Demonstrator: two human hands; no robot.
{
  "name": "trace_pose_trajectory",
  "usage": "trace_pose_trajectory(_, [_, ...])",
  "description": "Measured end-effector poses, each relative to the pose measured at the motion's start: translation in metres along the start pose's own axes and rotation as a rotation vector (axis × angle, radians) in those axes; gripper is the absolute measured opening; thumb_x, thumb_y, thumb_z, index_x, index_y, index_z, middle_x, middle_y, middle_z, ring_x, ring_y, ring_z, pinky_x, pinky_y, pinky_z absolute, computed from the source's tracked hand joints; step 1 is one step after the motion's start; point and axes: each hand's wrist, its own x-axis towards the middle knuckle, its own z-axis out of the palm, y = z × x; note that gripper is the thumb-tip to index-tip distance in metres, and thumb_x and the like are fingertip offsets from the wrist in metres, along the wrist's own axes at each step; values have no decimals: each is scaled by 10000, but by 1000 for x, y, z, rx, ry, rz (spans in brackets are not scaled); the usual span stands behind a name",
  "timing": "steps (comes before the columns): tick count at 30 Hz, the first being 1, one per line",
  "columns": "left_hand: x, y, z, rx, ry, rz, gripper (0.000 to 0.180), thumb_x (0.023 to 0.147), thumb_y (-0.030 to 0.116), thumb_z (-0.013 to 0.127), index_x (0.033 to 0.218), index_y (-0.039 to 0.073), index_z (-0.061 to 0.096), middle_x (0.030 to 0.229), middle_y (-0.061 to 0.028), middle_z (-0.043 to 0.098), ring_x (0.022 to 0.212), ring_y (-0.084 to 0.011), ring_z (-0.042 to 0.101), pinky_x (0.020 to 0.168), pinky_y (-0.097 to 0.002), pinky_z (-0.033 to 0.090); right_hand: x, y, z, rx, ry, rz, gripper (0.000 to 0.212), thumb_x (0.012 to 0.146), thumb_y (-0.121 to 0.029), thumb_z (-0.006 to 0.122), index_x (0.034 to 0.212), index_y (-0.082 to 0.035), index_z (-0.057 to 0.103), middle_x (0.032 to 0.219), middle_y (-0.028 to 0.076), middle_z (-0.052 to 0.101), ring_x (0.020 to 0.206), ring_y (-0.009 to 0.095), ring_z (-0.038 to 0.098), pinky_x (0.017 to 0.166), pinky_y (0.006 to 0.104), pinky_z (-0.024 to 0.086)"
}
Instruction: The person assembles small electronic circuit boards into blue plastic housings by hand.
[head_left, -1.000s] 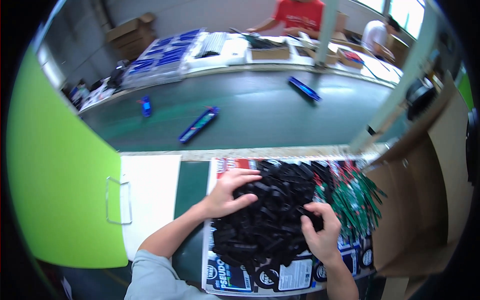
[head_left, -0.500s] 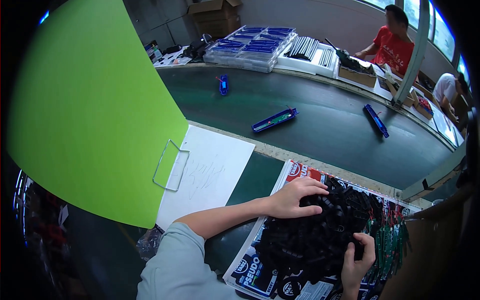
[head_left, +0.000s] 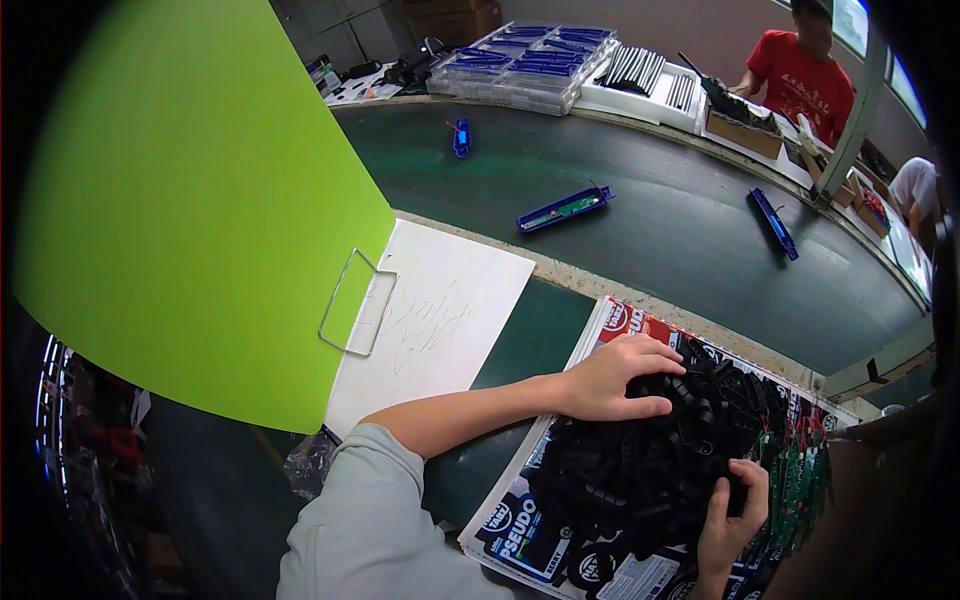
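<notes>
A heap of small black plastic parts (head_left: 640,480) lies on a printed cardboard sheet (head_left: 512,530) at the lower right. My left hand (head_left: 615,382) rests on the far left side of the heap, thumb and fingers apart, with nothing visibly gripped. At the heap's right edge is my right hand (head_left: 735,515), its fingers bent and a gap showing between thumb and forefinger. Its lower fingers are partly hidden. Just right of that hand lie several narrow green circuit boards (head_left: 800,490) with red wires.
A green conveyor belt (head_left: 660,190) carries three blue casings, one of them a long casing (head_left: 565,208) with a board inside. To the left are a white sheet (head_left: 440,300) and a large lime-green panel (head_left: 200,200). A person in red (head_left: 800,80) sits across the belt.
The whole view has shifted, so the scene sits farther right, with the belt higher in the picture. Both hands stay at the heap, with little visible change in their fingers.
</notes>
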Motion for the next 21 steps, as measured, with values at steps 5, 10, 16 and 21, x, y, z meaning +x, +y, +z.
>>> trace_pose_trajectory(5, [2, 1, -3, 6, 5, -2, 540, 939, 370, 758, 1342, 22, 671, 1408, -170, 630, 1347, -342, 557, 1163, -474, 401, 2, 1, 0, 2, 1, -13, 203, 869, 67, 599, 1069, 40, 620, 1109, 144, 657, 1052, 247, 627, 1009, 358, 466])
trace_pose_trajectory(10, [5, -3, -4, 16, 8, 19, 531, 940, 359, 760, 1345, 28, 670, 1407, -172, 630, 1343, -345, 560, 1161, -474, 404, 5, -1, 2, -8, 4, -9, 202, 868, 66, 601, 1067, 39, 624, 1110, 146, 661, 1056, 251, 630, 1012, 361, 466])
trace_pose_trajectory(16, [6, 1, -3, 5, -1, 8, 518, 935, 358, 771, 1322, 26, 683, 1406, -177, 636, 1342, -347, 564, 1156, -469, 402, 6, 0, -1, -42, 49, -49, 230, 808, 79, 692, 1030, 21, 675, 1060, 171, 709, 983, 300, 696, 914, 371, 528])
trace_pose_trajectory(21, [4, 2, -9, -9, -27, -27, 508, 909, 304, 788, 1321, 26, 683, 1410, -177, 641, 1330, -351, 577, 1143, -465, 417, 9, 3, 0, 6, 30, -87, 228, 825, 57, 742, 1043, 3, 707, 1071, 157, 729, 974, 290, 708, 875, 371, 562])
